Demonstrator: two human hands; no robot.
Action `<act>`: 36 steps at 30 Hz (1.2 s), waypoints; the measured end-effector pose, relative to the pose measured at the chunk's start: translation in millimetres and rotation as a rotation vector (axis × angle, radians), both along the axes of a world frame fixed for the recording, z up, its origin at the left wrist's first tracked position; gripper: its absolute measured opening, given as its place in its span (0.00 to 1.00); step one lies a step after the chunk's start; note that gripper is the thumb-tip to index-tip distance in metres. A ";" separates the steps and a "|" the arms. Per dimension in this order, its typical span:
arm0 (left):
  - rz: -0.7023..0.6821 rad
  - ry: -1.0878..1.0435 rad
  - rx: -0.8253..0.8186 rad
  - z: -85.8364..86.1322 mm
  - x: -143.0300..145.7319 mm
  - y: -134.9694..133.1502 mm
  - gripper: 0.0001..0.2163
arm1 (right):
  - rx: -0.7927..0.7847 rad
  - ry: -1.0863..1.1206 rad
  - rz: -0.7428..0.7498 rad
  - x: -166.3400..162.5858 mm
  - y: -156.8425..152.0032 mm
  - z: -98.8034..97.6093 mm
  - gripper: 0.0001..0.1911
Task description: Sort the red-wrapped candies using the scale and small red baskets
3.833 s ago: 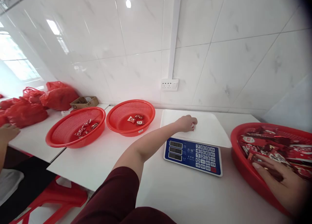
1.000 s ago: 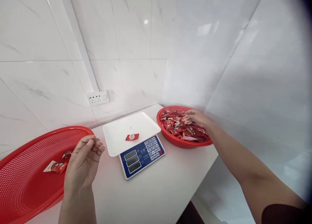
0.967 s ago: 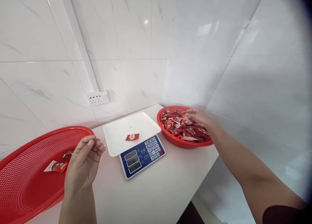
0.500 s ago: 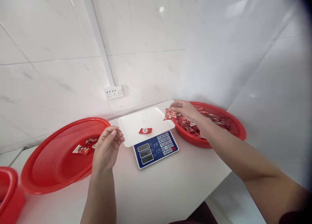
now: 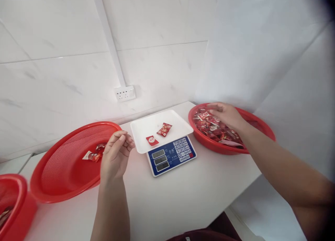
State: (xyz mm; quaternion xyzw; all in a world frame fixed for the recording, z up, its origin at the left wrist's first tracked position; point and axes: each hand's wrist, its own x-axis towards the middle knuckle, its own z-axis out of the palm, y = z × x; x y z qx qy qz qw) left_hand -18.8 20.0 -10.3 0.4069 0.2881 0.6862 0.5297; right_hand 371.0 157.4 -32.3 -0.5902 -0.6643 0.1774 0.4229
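Observation:
My left hand (image 5: 116, 153) is raised between the left red basket (image 5: 56, 195) and the scale's white tray (image 5: 178, 120). Its fingers curl loosely, with nothing visible in them. My right hand (image 5: 227, 114) hovers over the right red basket (image 5: 225, 151), fingers stretched out and apart, just above a heap of small red wrapped packets (image 5: 209, 127). A flat red packet (image 5: 152, 140) and a patterned red packet (image 5: 164, 129) lie apart on the tray. The blue keypad panel of the digital scale (image 5: 171, 155) shows in front of the tray.
Several red and white packets (image 5: 94, 155) lie in the left basket. Another red basket (image 5: 19, 206) stands at the lower left. A white table (image 5: 172, 199) carries everything, against a tiled wall with a power socket (image 5: 125, 93).
The patterned packet has left my right hand and now lies on the tray beside the flat one. My right hand has moved right, over the basket. My left hand keeps its pose.

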 end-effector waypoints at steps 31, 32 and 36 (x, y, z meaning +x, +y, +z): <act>0.035 0.103 -0.045 -5.1 6.0 9.9 0.08 | -0.148 -0.534 -0.381 78.5 -37.9 -13.3 0.27; 0.038 0.102 -0.039 -4.4 5.9 9.3 0.08 | -0.145 -0.537 -0.397 76.3 -38.4 -12.2 0.27; 0.039 0.109 -0.014 -2.8 5.4 8.1 0.07 | -0.144 -0.527 -0.383 70.7 -38.2 -10.3 0.25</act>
